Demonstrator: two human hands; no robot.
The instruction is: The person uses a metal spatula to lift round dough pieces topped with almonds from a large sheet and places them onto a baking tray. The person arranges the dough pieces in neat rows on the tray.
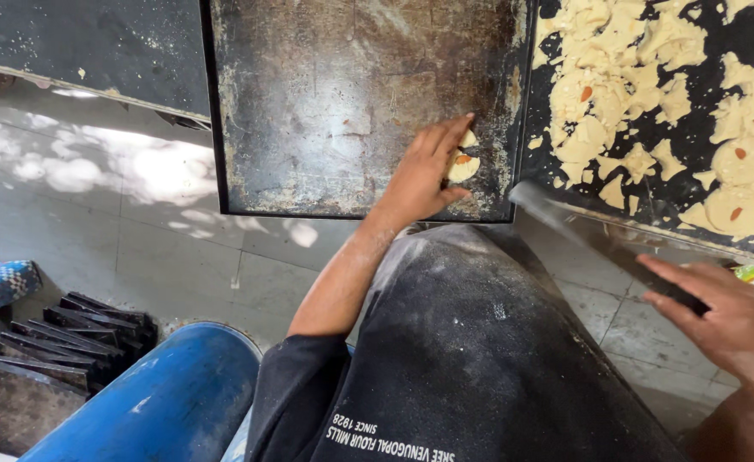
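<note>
- Two hands at work: left hand (422, 175) on the dark baking tray (326, 111), right hand (728, 321) low at the right, gripping a flat metal scraper (599, 244).
- Left fingers (447, 135) lie nearly straight and close together, pressing round dough cookies (463, 162) near the tray's right edge; one carries an almond.
- Right fingers are wrapped around the scraper handle.
- Judgement: seat each cookie flat, with light pressure, keeping it apart from its neighbour.
- More cut rounds and dough scraps (625, 94) lie on the dark surface (702, 137) to the right.
</note>
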